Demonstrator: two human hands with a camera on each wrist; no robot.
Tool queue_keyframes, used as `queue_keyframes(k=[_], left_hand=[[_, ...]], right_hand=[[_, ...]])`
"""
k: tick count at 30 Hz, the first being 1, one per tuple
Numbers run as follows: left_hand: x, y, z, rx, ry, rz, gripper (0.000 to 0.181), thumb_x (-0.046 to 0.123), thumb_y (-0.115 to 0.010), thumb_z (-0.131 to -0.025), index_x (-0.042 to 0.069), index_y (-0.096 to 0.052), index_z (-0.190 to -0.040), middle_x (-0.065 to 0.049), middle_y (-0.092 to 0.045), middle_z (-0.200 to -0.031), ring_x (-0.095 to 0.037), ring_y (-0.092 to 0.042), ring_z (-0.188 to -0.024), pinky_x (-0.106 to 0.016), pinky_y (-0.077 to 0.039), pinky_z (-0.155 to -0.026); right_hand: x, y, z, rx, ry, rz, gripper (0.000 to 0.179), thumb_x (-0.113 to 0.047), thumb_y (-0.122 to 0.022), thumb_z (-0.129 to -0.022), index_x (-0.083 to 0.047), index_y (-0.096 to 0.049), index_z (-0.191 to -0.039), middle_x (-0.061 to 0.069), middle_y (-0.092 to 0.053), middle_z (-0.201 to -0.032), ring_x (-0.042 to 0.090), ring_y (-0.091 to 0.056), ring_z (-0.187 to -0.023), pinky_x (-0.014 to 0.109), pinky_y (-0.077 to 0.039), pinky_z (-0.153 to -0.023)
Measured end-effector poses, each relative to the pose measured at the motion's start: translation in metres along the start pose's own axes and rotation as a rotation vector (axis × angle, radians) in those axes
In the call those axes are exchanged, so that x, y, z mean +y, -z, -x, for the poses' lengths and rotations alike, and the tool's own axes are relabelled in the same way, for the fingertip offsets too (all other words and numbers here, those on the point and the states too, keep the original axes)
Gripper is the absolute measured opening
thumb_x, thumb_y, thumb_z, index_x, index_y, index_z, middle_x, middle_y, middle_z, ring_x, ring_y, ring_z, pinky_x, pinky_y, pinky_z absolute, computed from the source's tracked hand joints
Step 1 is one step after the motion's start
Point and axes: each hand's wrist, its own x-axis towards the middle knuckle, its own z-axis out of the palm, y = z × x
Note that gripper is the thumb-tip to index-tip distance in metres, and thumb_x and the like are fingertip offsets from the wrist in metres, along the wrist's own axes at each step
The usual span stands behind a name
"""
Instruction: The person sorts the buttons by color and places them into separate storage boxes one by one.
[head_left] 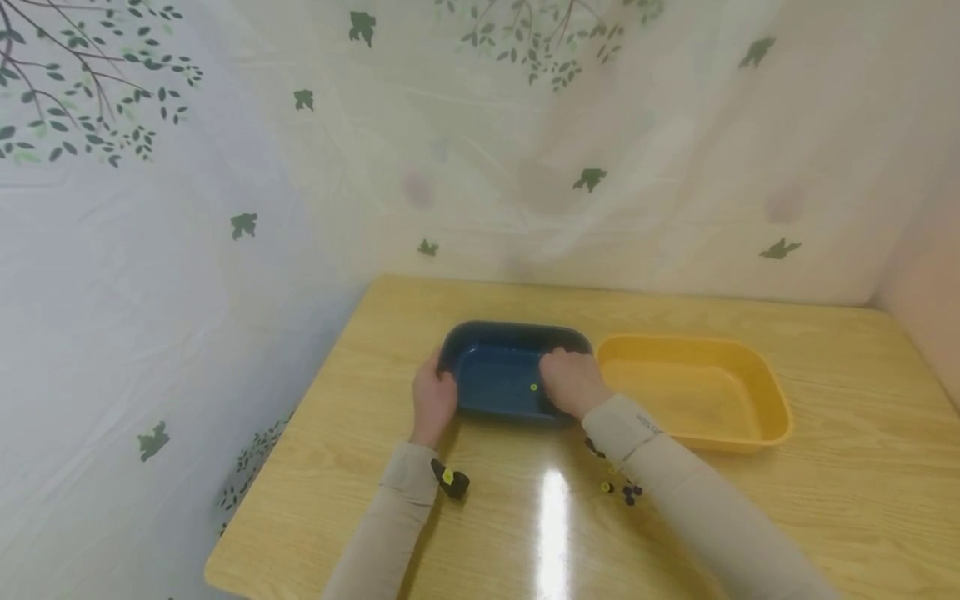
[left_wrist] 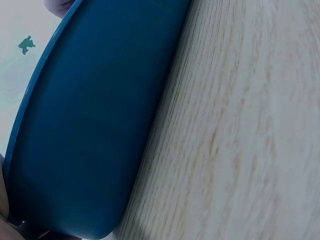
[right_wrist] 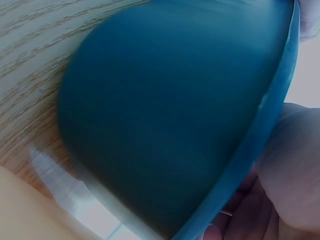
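Observation:
A dark blue rectangular basin (head_left: 491,379) sits on the table, and my left hand (head_left: 433,404) grips its left end at the rim. In the left wrist view, parts of that hand's fingers (left_wrist: 4,200) show at the basin's edge. My right hand (head_left: 573,382) reaches over the right end, its fingers bent down inside; I cannot tell what is between them. The right wrist view has the basin's outer wall (right_wrist: 165,105) in front, with the right palm and curled fingers beyond the rim. A small yellow ring (head_left: 534,387) lies in the basin.
A yellow basin (head_left: 776,421) stands immediately right of the blue one. Small dark round pieces (head_left: 631,495) and a small yellow-and-dark piece (head_left: 606,487) lie on the wooden table (head_left: 330,467) beside the right forearm. A leaf-patterned cloth (head_left: 480,167) hangs behind the table.

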Motion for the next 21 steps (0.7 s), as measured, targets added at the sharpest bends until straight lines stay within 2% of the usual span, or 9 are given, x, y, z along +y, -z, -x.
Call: queue_keyframes(k=[7, 15, 21], left_hand=[[0.001, 0.001, 0.001, 0.001, 0.000, -0.006, 0.053, -0.007, -0.045, -0.087, -0.007, -0.045, -0.140, -0.023, -0.045, -0.144, -0.033, -0.041, -0.133, -0.044, -0.035, -0.108], [0.002, 0.002, 0.003, -0.005, 0.011, -0.011, 0.055, -0.007, -0.046, -0.087, -0.006, -0.043, -0.142, -0.023, -0.043, -0.145, -0.032, -0.047, -0.127, -0.045, -0.038, -0.106], [0.003, 0.003, 0.003, -0.012, 0.009, -0.008, 0.054, -0.007, -0.045, -0.087, -0.007, -0.043, -0.141, -0.024, -0.044, -0.144, -0.034, -0.042, -0.132, -0.045, -0.036, -0.107]], right_hand=[[0.001, 0.001, 0.001, -0.017, -0.002, -0.021, 0.006, -0.008, -0.069, -0.081, -0.006, -0.066, -0.076, 0.009, -0.056, -0.073, 0.024, -0.054, -0.063, 0.040, -0.050, -0.052], [0.000, 0.007, 0.007, -0.010, -0.002, -0.042, 0.010, -0.015, -0.075, -0.080, -0.007, -0.068, -0.081, 0.008, -0.057, -0.077, 0.024, -0.056, -0.067, 0.040, -0.051, -0.056], [-0.003, 0.015, 0.016, 0.019, 0.019, -0.029, 0.011, -0.013, -0.075, -0.079, -0.006, -0.067, -0.082, 0.008, -0.057, -0.077, 0.022, -0.054, -0.066, 0.038, -0.051, -0.055]])
